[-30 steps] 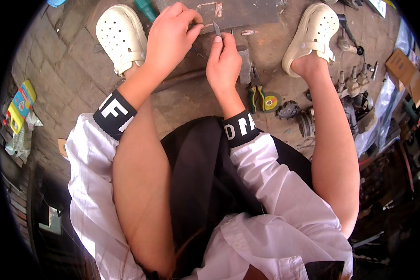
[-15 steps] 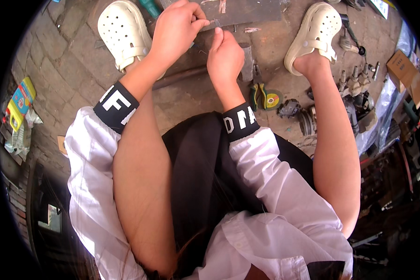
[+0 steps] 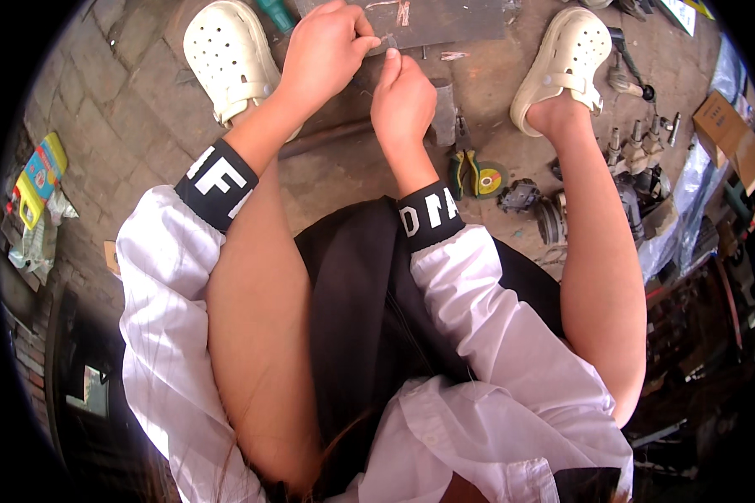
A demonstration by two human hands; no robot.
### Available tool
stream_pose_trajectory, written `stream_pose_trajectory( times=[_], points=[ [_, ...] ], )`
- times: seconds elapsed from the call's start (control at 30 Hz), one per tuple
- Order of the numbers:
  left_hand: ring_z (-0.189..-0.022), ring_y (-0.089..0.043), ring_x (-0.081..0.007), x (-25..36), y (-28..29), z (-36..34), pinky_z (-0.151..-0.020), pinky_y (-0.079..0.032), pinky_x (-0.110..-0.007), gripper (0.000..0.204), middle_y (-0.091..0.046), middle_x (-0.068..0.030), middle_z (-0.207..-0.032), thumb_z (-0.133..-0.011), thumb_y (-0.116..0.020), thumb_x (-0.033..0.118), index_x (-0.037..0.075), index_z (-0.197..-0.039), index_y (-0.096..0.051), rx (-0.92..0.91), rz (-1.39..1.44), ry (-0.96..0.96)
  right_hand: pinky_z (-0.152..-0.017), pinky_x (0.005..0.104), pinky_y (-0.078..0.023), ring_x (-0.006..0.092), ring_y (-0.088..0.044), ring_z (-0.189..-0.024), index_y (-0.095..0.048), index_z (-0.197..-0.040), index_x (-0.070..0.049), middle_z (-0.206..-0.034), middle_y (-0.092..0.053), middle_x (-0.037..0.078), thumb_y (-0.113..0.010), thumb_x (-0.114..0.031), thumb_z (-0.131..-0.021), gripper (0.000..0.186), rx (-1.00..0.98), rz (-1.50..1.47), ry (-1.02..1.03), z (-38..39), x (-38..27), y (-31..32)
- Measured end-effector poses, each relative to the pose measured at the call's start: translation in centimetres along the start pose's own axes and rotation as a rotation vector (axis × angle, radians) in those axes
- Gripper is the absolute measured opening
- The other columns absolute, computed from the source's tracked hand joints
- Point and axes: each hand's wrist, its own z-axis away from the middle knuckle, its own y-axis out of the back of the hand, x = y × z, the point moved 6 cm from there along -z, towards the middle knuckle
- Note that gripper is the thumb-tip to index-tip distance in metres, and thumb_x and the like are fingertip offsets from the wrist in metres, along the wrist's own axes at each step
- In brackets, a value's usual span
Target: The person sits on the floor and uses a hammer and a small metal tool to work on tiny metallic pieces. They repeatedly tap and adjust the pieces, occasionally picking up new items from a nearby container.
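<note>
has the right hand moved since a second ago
Yes, slightly away from the body: against the pliers on the ground, the right hand sits farther up the picture, closer to the dark plate.

shirt (image 3: pixel 512 335): white, wrinkled, long sleeves (image 3: pixel 164 277) | cuffs (image 3: pixel 428 241): black, white block lettering, both sleeve ends | lower garment (image 3: pixel 352 302): black, shorts or skirt unclear | clogs (image 3: pixel 231 50): cream, perforated uppers, heel straps (image 3: pixel 242 94)

Single wide fisheye head view, facing steeply down, close above the lap (image 3: pixel 348 293), floor (image 3: pixel 101 109) farther off
</note>
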Motion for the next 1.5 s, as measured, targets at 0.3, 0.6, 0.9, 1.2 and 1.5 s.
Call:
stream_pose_trajectory(
  times=[0.3,0.6,0.9,1.2,1.5],
  points=[
    [-0.075,-0.059,-0.0342,-0.8,-0.4,0.0,-0.070,-0.047,-0.043,0.011,-0.059,-0.0171,-0.073,-0.072,-0.073,0.002,0.000,-0.069,-0.062,-0.062,-0.019,0.114,-0.063,0.0506,-0.049,0.0436,-0.062,-0.067,-0.060,-0.075,-0.002,-0.068,-0.063,0.022,-0.047,-0.033,-0.101,0.043,-0.014,-0.016,-0.028,0.7,0.0,0.1],
    [-0.077,-0.059,-0.0360,-0.3,-0.3,0.1,-0.071,-0.048,-0.043,0.011,-0.059,-0.0180,-0.074,-0.071,-0.073,0.002,0.000,-0.070,-0.062,-0.019,-0.016,0.017,-0.061,0.0505,-0.047,0.0432,-0.061,-0.065,-0.060,-0.075,-0.002,-0.066,-0.062,0.022,-0.047,-0.032,-0.102,0.042,0.023,-0.028,-0.002,0.1,-0.2,0.2],
    [-0.072,-0.056,-0.0297,-0.5,-0.1,-0.1,-0.068,-0.046,-0.040,0.011,-0.054,-0.0128,-0.071,-0.072,-0.073,0.001,0.001,-0.074,-0.062,-0.074,0.082,0.085,-0.070,0.0453,-0.049,0.0375,-0.061,-0.075,-0.063,-0.100,-0.004,-0.081,-0.063,0.015,-0.044,-0.031,-0.103,0.033,0.153,-0.241,0.219,1.2,0.8,1.2],
    [-0.072,-0.055,-0.0307,-0.9,-0.3,0.2,-0.067,-0.045,-0.040,0.011,-0.054,-0.0132,-0.071,-0.071,-0.072,0.001,0.002,-0.075,-0.061,-0.060,-0.004,-0.022,-0.069,0.0449,-0.048,0.0368,-0.062,-0.075,-0.068,-0.098,-0.002,-0.084,-0.065,0.017,-0.058,-0.022,-0.097,0.023,0.094,-0.264,0.128,1.6,0.5,0.7],
    [-0.078,-0.057,-0.0373,-0.1,-0.1,0.2,-0.072,-0.046,-0.044,0.012,-0.058,-0.0171,-0.075,-0.071,-0.070,0.001,0.002,-0.072,-0.058,-0.031,-0.072,-0.086,-0.068,0.0448,-0.048,0.0370,-0.062,-0.074,-0.069,-0.098,-0.002,-0.081,-0.065,0.018,-0.060,-0.020,-0.095,0.021,0.058,-0.266,0.106,1.6,0.6,0.9]
  ],
)
